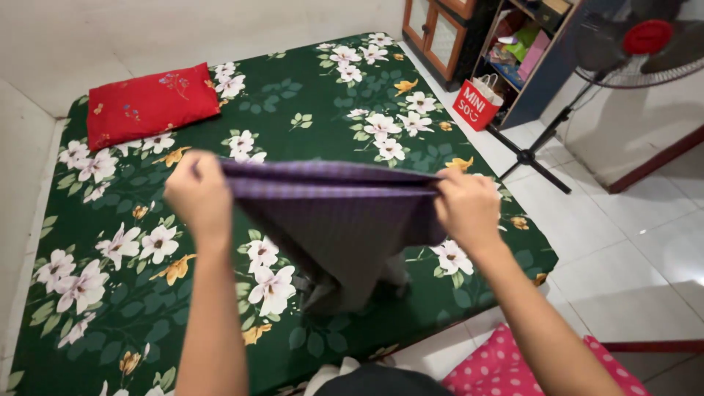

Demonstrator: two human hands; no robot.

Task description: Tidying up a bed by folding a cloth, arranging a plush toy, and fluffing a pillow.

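Holding a purple checked cloth [330, 220] taut above the green floral mattress [330, 110], the left hand [198, 194] and right hand [467, 209] each pinch an upper corner; the fabric looks light, soft and limp — best gripped at edges; beyond the mattress's far right corner, a red paper bag [477, 103] — contents unseen; an open shelf [522, 44] holds coloured items.
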